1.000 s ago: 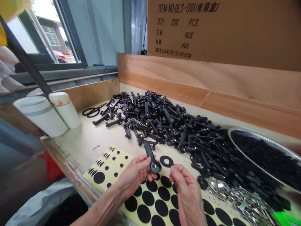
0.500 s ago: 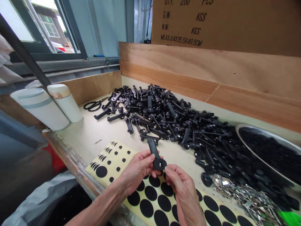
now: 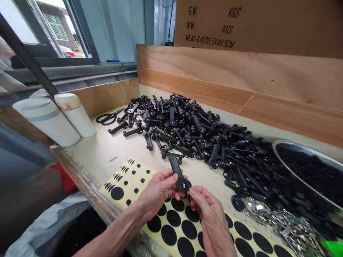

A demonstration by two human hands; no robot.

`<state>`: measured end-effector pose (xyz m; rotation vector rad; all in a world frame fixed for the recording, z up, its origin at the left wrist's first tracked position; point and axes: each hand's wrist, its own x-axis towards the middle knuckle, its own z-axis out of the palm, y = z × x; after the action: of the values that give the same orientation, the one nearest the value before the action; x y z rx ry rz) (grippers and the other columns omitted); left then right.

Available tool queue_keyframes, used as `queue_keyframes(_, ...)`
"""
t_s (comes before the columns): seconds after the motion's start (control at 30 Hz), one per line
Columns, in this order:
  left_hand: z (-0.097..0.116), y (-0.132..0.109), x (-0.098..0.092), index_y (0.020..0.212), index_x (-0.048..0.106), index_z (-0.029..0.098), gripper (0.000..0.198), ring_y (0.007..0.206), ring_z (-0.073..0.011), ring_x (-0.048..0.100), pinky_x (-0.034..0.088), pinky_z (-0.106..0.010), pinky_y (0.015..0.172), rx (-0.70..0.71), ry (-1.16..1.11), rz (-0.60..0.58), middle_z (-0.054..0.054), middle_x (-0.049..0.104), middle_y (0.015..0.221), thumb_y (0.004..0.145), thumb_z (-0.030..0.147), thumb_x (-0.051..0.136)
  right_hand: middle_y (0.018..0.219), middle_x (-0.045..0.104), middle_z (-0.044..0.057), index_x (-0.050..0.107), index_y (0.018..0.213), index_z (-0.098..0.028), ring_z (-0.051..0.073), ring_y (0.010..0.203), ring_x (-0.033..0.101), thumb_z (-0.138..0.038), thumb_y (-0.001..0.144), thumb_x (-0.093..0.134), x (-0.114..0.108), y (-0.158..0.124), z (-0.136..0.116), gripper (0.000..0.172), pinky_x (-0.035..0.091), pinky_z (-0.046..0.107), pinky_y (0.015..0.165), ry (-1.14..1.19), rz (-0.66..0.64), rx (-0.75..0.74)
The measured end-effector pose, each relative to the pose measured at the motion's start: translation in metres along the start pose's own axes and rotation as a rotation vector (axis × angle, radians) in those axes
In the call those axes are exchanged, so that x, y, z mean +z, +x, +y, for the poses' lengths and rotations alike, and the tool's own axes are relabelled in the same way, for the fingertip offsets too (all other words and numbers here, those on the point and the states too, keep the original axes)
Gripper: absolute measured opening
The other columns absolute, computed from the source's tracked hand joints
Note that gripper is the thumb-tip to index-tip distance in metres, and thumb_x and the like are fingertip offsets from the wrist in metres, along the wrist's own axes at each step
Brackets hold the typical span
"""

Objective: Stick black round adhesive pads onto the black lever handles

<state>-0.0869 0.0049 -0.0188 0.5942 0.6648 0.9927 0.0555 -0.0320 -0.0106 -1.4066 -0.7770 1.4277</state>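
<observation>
My left hand [image 3: 158, 189] is shut on a black plastic lever [image 3: 175, 169], with its round head [image 3: 183, 185] sticking out past the fingers and showing a small square hole. The fingertips of my right hand [image 3: 211, 223] pinch the lower edge of that head. Both hands hover over a cream sheet of black adhesive dots [image 3: 128, 178]. Beyond them spreads a large heap of similar black levers [image 3: 198, 134]. A loose black ring [image 3: 238, 203] lies to the right of my right hand.
A steel bowl [image 3: 294, 147] of small black parts stands at the right, above a heap of silver metal clips [image 3: 285, 225]. Black-handled scissors [image 3: 108, 117] and two white containers [image 3: 45, 121] stand at the left. Wooden boards [image 3: 241, 82] wall the bench's back.
The lever head has turned from a glossy face to a dark face with a hole. The flat black ring beside it no longer shows separately. The view has tilted slightly downward.
</observation>
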Motion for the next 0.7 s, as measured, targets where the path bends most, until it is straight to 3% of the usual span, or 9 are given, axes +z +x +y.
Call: queue_keyframes(0.7,0.0011,0.0004,0.0026,0.105,0.065,0.010,0.024,0.066,-0.0115,0.061,0.046,-0.021,0.058,0.002,0.017,0.020,-0.012,0.067,0.098,0.087,0.026,0.062,0.058,0.045,-0.004,0.062,0.067,-0.020,0.012,0.059,0.037,-0.050,0.075,0.068,-0.0003,-0.0001,0.0037,0.032,0.032,0.024,0.056,-0.044,0.042,0.001)
